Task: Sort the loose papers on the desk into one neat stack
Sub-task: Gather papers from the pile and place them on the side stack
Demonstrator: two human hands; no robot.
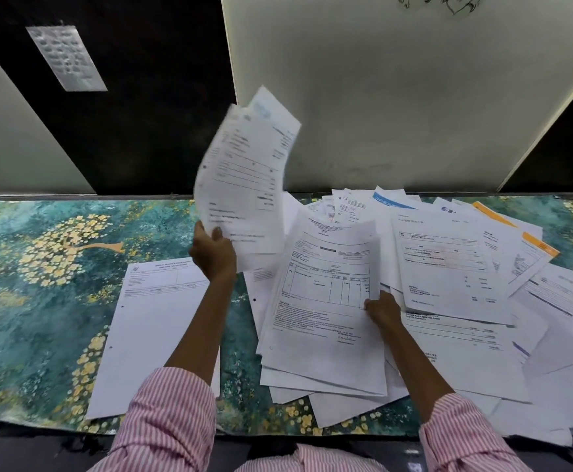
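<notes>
Left grip [213,254] is closed on the bottom edge of the lifted sheets [244,178]. These are a few pages held up in the air, bent and blurry. Right grip [382,310] pinches the right edge of the top sheet [326,294], which lies on the messy pile [465,267]. The messy pile is spread over the right half of the counter [40,267]. Its pages point every which way, and some hang over the front edge. On the left, partly under the left arm, a flat sheet [152,335] lies by itself on the counter. I cannot tell if more pages lie under it.

I think the job has only just begun, because most pages are loose. The step now looks like picking pages off the messy pile and gathering them. The flat sheet may be the start of the neat stack.

Next, the lifted sheets should go down in one spot with their edges lined up. Paper is thin and floppy, so it should be put down low, not dropped. The right grip should take only the top sheet, or the pages under it may slide off the counter.
</notes>
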